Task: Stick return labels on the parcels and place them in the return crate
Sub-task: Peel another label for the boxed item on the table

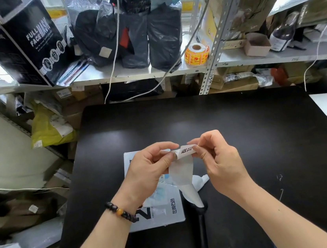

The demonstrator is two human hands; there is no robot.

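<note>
A white return label with black characters is held above the black table. My left hand pinches its left end together with the backing strip, which hangs down in a curl. My right hand pinches the label's right end. Under my left hand a flat pale blue and white parcel lies on the table, partly hidden by my wrist. No crate is in view.
A black cylinder lies on the table beside the parcel. Behind the table a metal shelf carries dark bags, a black mask box and a roll of orange stickers. Bags and cartons are piled at left.
</note>
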